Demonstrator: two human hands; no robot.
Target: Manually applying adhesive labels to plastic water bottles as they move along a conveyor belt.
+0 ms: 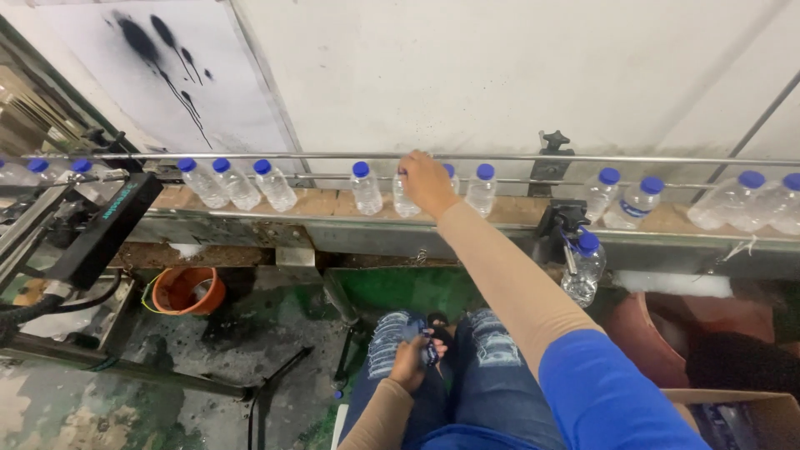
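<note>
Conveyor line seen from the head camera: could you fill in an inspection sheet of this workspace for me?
Surface: a long conveyor between metal guide rails, running left to right.
Job's things: clear plastic bottles with blue caps stand along it; the right hand rests on one bottle.
Clutter: one capped bottle hangs off the conveyor's front edge; an orange bucket sits on the floor.
Hands: the left hand lies in the lap with a small dark item; what it is cannot be told.
Cables: black hoses run under a black device at left.
Surroundings: white wall with black paint splatter; wet, stained green floor.
</note>
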